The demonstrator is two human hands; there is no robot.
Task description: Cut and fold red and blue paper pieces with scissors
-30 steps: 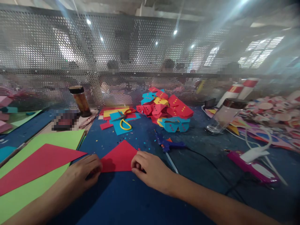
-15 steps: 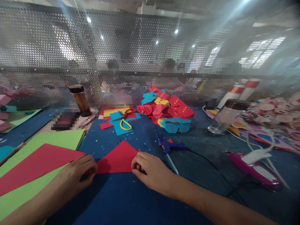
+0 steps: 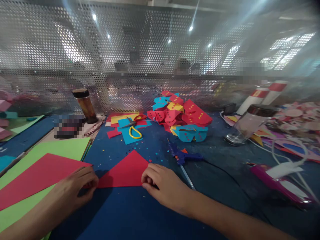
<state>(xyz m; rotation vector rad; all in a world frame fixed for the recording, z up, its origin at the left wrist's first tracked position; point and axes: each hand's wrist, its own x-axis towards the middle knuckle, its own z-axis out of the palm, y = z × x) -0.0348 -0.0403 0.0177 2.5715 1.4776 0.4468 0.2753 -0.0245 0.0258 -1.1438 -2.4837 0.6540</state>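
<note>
A red paper triangle (image 3: 123, 173), which looks like a folded sheet, lies on the blue tabletop with its point facing away from me. My left hand (image 3: 83, 183) is closed on its left corner, fingers curled and pinching. At the right corner, my right hand (image 3: 160, 183) is also closed on the paper, thumb below and fingers bent over it. Both outer corners are hidden by my fingers. A second red paper piece (image 3: 41, 176) rests on light green sheets (image 3: 67, 146) to the left, partly behind my left hand.
Yellow-handled scissors (image 3: 135, 133) lie on coloured paper scraps. Beyond my right hand are a blue glue gun (image 3: 186, 155), a pile of folded paper shapes (image 3: 190, 115), a clear jar (image 3: 250, 125) and a purple power strip (image 3: 280, 185). A dark-lidded bottle (image 3: 86, 106) stands back left, before a perforated metal screen (image 3: 140, 43).
My left hand has slid a little left along the lower edge, so more of the triangle's left side shows. My right hand stays at the right corner. The view has shifted slightly.
</note>
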